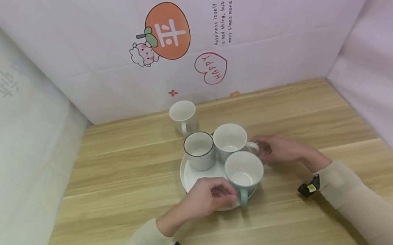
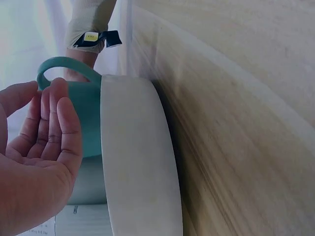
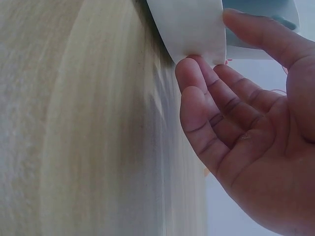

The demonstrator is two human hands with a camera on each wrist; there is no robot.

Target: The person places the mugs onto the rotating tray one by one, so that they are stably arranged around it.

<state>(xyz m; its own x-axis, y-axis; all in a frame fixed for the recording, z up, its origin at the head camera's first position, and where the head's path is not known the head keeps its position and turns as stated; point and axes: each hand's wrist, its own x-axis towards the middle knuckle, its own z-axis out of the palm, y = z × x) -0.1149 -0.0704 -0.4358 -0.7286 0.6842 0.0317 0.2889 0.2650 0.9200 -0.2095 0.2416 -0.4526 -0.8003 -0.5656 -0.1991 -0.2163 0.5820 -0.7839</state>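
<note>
A round white tray [image 1: 190,178] with a raised wall carries three mugs. Nearest me stands a teal mug [image 1: 244,170] with a white inside, its handle [image 2: 69,62] towards me. Thumb and fingers of my left hand [image 1: 208,197] pinch at this handle. My right hand [image 1: 276,149] is at the tray's right side, by the handle of a white mug [image 1: 230,138]. In the right wrist view its loosely bent fingertips touch the tray's outer wall [image 3: 194,29], thumb at the rim. A white mug with a dark rim [image 1: 200,152] stands at the tray's left.
Another white mug [image 1: 183,118] stands on the wooden table [image 1: 123,194] behind the tray, its handle towards me. A printed white cloth [image 1: 103,68] hangs along the table's back edge, with more cloth at both sides.
</note>
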